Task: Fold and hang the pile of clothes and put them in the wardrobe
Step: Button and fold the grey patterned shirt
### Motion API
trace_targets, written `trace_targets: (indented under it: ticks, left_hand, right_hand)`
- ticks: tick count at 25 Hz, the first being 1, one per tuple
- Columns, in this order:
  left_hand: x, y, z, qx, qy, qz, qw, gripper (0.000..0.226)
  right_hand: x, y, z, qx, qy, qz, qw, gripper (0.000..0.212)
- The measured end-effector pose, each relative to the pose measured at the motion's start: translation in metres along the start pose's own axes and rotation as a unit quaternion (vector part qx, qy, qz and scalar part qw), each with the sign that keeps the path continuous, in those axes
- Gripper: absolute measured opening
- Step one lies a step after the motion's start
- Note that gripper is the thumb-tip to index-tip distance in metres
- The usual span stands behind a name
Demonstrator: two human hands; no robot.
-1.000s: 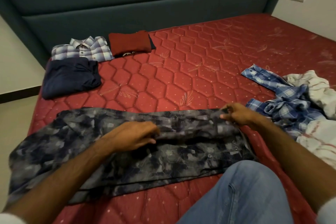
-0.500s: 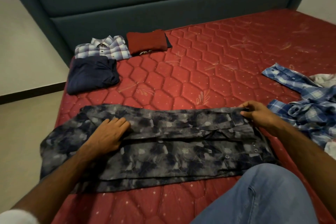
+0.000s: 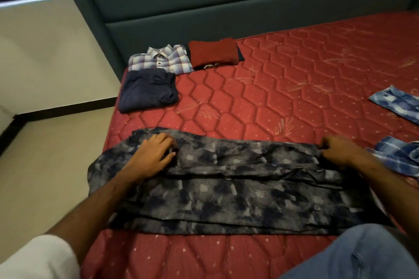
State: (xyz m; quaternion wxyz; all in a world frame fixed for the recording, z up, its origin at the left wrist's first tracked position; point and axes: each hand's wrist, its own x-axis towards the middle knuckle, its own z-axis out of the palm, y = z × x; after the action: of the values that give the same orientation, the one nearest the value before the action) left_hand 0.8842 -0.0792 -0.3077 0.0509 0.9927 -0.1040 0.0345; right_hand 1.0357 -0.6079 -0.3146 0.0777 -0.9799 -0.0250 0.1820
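We see a dark grey-and-navy patterned shirt (image 3: 238,186) laid flat in a long band across the near part of the red quilted mattress (image 3: 283,88), its left end hanging a little past the mattress edge. A small button shows on its lower right part. The left hand (image 3: 154,154) rests palm down on the shirt's upper left portion, its fingers (image 3: 166,140) lying together and slightly bent against the cloth. The right hand (image 3: 337,149) sits at the shirt's upper right edge; its fingers curl over the cloth there and seem to pinch that edge, though blur keeps us from being sure. A white sleeve (image 3: 38,258) shows at the lower left, and a knee in light blue jeans (image 3: 358,256) rises at the lower right, just in front of the shirt's near edge. Farther up the mattress, near its left corner, lie three folded garments: a navy one (image 3: 147,90) closest to us, a purple-and-white checked shirt (image 3: 163,61) touching it behind, and a dark red one (image 3: 213,54) just beside the checked shirt on the right. At the right edge we see parts of a blue plaid shirt (image 3: 399,154), unfolded. A teal padded headboard (image 3: 226,0) stands behind the mattress, and pale floor (image 3: 52,154) lies to the left.
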Motion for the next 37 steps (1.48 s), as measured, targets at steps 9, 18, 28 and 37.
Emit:
trace_targets:
  ticks: [9, 18, 28, 37]
  left_hand:
    - [0.074, 0.196, 0.084, 0.012, -0.014, 0.137, 0.990, 0.067]
    - [0.101, 0.358, 0.109, -0.043, -0.046, 0.156, 0.986, 0.071]
    - [0.096, 0.384, 0.117, -0.100, -0.012, 0.113, 0.989, 0.071]
    - [0.103, 0.410, 0.089, -0.719, 0.034, -0.119, 0.684, 0.062]
  right_hand:
    - [-0.043, 0.028, 0.010, 0.141, 0.068, 0.168, 0.973, 0.109]
    - [-0.082, 0.055, 0.005, 0.435, -0.105, 0.089, 0.890, 0.034]
    - [-0.094, 0.056, 0.033, 0.559, -0.029, 0.002, 0.829, 0.039]
    - [-0.091, -0.005, -0.013, 0.540, -0.043, -0.030, 0.840, 0.048]
